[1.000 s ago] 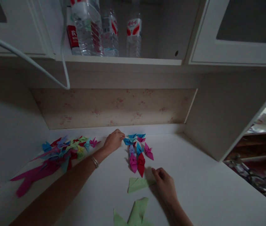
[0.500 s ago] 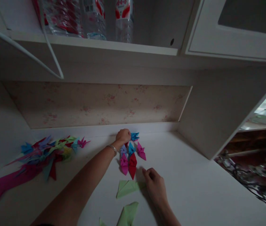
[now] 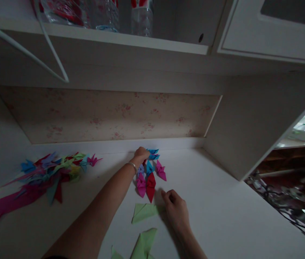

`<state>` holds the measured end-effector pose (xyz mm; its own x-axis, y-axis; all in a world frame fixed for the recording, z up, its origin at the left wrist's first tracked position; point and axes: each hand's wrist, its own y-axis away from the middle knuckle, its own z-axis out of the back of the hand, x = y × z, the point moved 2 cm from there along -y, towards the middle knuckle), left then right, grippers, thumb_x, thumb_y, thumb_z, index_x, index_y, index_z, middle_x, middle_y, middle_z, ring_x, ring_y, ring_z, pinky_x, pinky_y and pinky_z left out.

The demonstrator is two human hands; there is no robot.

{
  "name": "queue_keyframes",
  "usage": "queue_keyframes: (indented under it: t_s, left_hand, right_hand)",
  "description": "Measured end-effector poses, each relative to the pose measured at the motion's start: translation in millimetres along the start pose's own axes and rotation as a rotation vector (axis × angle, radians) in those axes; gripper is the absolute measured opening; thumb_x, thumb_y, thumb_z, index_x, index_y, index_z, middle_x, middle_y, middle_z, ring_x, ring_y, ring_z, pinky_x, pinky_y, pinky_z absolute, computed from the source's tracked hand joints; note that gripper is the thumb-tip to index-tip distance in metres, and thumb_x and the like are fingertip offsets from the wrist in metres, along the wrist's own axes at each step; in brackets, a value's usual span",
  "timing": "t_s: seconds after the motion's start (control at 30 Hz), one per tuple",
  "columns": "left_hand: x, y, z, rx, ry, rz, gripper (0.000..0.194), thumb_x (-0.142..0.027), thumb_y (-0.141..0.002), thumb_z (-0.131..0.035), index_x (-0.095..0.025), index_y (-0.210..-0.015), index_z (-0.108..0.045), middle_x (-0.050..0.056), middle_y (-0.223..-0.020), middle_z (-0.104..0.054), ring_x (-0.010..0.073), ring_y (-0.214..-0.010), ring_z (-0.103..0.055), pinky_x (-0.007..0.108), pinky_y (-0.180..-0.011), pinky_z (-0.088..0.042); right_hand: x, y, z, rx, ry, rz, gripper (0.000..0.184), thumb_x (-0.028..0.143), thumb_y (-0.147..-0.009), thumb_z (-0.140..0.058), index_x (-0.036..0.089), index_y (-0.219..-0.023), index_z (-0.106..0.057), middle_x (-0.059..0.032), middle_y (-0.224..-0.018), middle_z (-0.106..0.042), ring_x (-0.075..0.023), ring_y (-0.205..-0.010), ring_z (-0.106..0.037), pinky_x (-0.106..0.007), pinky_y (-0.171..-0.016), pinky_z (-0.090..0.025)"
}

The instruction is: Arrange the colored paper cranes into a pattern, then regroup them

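My left hand (image 3: 142, 154), with a bracelet at the wrist, reaches to the back of the white tabletop. Its fingers are closed at a blue folded-paper crane (image 3: 152, 151), the fingertips partly hidden. Just in front stand several more folded cranes: a light blue one (image 3: 149, 167), a purple one (image 3: 140, 169), a magenta one (image 3: 141, 185), a red one (image 3: 150, 187) and a pink one (image 3: 160, 170). My right hand (image 3: 178, 208) rests nearer, fingers curled, and nothing shows in them. Beside it lies a light green folded paper (image 3: 143, 212); another green piece (image 3: 145, 242) is closer.
A heap of colourful folded paper (image 3: 57, 169) spreads over the left of the tabletop (image 3: 217, 216). Overhead, a shelf (image 3: 109, 37) holds plastic bottles (image 3: 142, 19), and a white cable (image 3: 52, 48) hangs down. A side panel (image 3: 246, 126) bounds the right.
A second blue edge now shows beside my left fingers, above the blue piece seen there before. My right hand has hardly moved. The whole view has tilted slightly downward.
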<state>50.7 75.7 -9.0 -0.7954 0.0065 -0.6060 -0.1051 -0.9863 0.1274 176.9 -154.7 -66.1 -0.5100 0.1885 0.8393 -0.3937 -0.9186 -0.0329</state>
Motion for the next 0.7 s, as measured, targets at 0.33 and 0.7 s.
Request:
queue_keyframes:
  t_s: [0.33,0.7]
  left_hand:
    - [12.6,2.8,-17.4,0.032,-0.067,0.126,0.03,-0.038,-0.086,-0.061,-0.011,-0.098,-0.066,0.009,-0.093,-0.07,0.019,-0.086,-0.068,0.033,-0.075,-0.054]
    - [10.7,8.3,-3.6,-0.04,-0.049,0.119,0.031,-0.028,-0.07,-0.067,-0.009,-0.093,-0.073,0.023,-0.098,-0.073,0.0293,-0.093,-0.069,0.025,-0.063,-0.047]
  right_hand:
    - [-2.6,-0.7,-1.5,0.006,0.047,-0.002,0.043,0.059,-0.083,-0.045,0.025,-0.058,-0.05,0.0034,-0.049,-0.056,-0.0149,-0.048,-0.05,-0.024,-0.047,-0.027]
    - [-2.9,0.1,-0.6,0.007,0.047,0.018,0.043,0.059,-0.083,-0.044,0.024,-0.058,-0.05,0.0037,-0.047,-0.055,-0.0143,-0.047,-0.049,-0.024,-0.047,-0.027]
